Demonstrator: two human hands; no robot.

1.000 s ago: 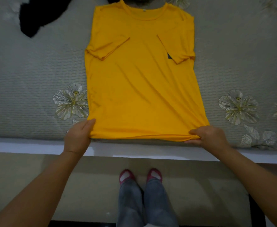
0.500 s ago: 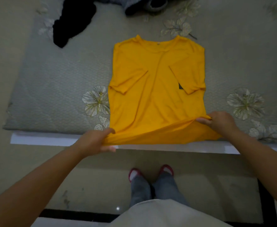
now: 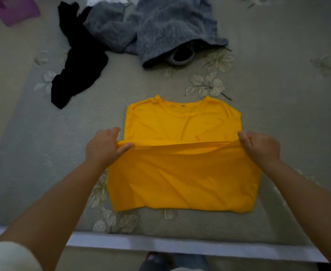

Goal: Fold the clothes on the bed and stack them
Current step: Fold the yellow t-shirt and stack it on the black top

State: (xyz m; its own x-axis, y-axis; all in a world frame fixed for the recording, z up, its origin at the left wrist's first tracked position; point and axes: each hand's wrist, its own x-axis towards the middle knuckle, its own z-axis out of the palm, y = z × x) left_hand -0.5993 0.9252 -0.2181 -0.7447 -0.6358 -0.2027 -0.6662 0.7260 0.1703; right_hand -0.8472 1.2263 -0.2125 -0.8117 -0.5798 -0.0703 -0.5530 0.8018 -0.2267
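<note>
Mid-fold: left hand (image 3: 104,146) and right hand (image 3: 261,146) each pinch the yellow shirt's (image 3: 182,178) hem; next, lay it toward the collar.

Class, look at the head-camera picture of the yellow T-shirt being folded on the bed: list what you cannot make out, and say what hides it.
- Sleeves of the yellow T-shirt: head view, covered by the lifted bottom half.
- Fingertips of the left hand and right hand: tucked under the hem they pinch.
- Purple item: cut off by the top edge.
- Dark object under the grey garment: mostly covered, unidentifiable.
- Black garment: crumpled, type unclear.
</note>
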